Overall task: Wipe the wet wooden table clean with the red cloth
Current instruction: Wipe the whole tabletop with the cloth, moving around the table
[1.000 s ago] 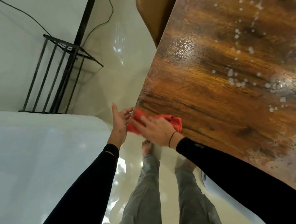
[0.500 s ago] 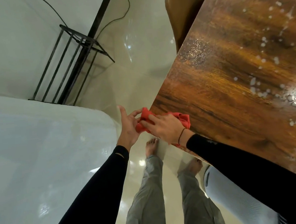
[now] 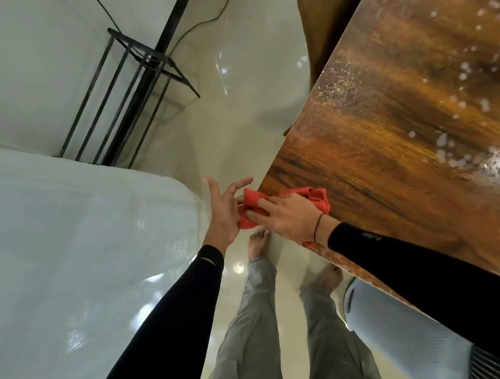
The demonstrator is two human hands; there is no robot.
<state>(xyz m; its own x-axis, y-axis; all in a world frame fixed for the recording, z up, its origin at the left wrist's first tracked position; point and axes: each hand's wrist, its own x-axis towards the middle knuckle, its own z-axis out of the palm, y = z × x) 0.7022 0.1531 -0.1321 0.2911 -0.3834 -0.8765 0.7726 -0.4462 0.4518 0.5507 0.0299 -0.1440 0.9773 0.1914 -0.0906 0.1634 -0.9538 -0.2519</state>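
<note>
Wooden table (image 3: 393,158) fills the right of view, glossy brown, water beads and droplets clustered on its right side and a fine spray patch at the far-left edge. Near corner where I'm working looks mostly streak-free. White glossy surface (image 3: 66,270) on the left, black metal rack (image 3: 127,94) far left by the wall.

Red cloth (image 3: 314,196) sits bunched at the table's near-left corner, part hanging off the edge. My right hand (image 3: 288,216) is flat on it, fingers pressing it down. My left hand (image 3: 225,213) is off the table beside the corner, fingers spread, cupped against the overhanging cloth.

Over the last second: the cloth hasn't left that corner, only the view shifted. Judgement: I'm catching or regathering here; the wet right side isn't done yet.
</note>
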